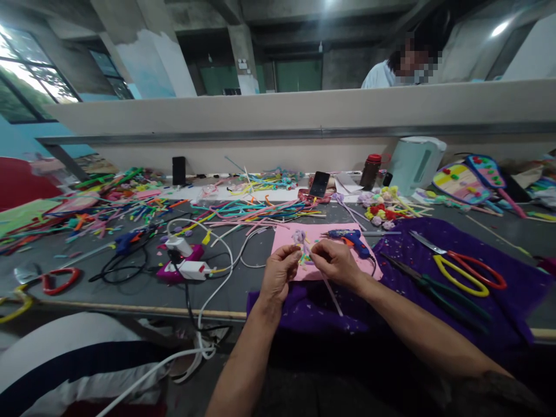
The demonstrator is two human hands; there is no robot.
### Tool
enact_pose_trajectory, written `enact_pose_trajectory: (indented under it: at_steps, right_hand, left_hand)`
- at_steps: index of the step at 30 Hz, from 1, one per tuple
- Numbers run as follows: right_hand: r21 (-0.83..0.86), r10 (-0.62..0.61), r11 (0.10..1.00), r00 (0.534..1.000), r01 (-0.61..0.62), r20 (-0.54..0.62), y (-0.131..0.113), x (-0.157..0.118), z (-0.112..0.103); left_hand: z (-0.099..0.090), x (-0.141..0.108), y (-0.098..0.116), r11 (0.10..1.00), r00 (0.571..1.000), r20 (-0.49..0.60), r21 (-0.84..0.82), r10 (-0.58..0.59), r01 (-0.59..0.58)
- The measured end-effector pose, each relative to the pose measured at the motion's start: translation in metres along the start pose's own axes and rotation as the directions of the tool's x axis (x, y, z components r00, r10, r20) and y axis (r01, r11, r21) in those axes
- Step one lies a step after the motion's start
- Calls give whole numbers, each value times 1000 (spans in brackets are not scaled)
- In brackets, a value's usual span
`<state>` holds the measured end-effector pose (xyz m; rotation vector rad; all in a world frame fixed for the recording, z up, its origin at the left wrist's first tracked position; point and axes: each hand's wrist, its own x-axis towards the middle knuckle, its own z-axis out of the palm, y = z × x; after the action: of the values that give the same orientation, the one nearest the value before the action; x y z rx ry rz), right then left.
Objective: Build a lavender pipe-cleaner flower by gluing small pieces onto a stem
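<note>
Both hands are close together above a pink sheet [282, 234] on the table. My left hand [281, 267] is pinched at the lower left side of a small pale purple fuzzy flower [299, 236]. Facing it, my right hand [336, 262] has its fingers closed on the flower's purple stem, whose pale lower end [333, 296] hangs below the hands. Small yellow and green bits lie between the hands. Just behind my right hand, a blue glue gun [347, 234] rests on the sheet. What the left fingertips grip is too small to tell.
Scissors [467, 269] and green-handled pliers [438, 286] lie on purple cloth [516, 289] at right. A power strip [180, 266] with white cables is left. Coloured stems [260, 211], a phone [319, 184], a bottle [371, 172] and a kettle [417, 165] stand behind. A person [382, 74] is beyond the partition.
</note>
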<state>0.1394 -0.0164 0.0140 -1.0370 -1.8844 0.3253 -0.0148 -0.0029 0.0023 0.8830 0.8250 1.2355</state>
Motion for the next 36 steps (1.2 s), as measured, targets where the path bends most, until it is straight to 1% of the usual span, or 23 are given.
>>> enact_pose_trajectory:
  at_steps: [3,6,9,11,15,18,22,25,29,33,36]
  right_hand:
    - [-32,-48,998,999,49,15,0,-3,1]
    - [-58,-105,993,994,107,43,0,-4,2]
    - [-60,-173,983,983,176,53,0,-4,3]
    - [-27,-197,980,979,199,60,0,-5,4]
    - [47,-172,985,981,169,91,2,-6,5]
    - [39,-155,988,982,151,106,3,-8,8]
    - [22,-139,990,984,138,107,3,-10,10]
    - [29,-108,994,987,106,119,2,-11,11]
    - [57,-62,997,990,55,127,0,-12,12]
    - [74,-22,997,992,13,126,-1,-11,13]
    - [76,-18,997,991,8,131,-1,-11,13]
  left_hand:
    - [2,-2,3,998,1000,23,-59,-19,20]
    - [4,-4,4,997,999,35,-81,-7,9]
    - [4,-6,1,998,999,21,-58,36,-34]
    - [3,-8,-1,995,995,13,-37,97,-97]
    - [3,-10,-4,973,973,12,13,229,-229]
    - [4,-12,-2,957,958,1,46,288,-288]
    - [4,-14,1,937,940,27,86,339,-340]
    - [4,-15,2,926,934,43,123,355,-358]
    - [3,-15,2,925,935,56,140,349,-354]
    - [4,-15,1,926,936,35,135,352,-353]
    - [5,-14,0,930,937,14,120,349,-348]
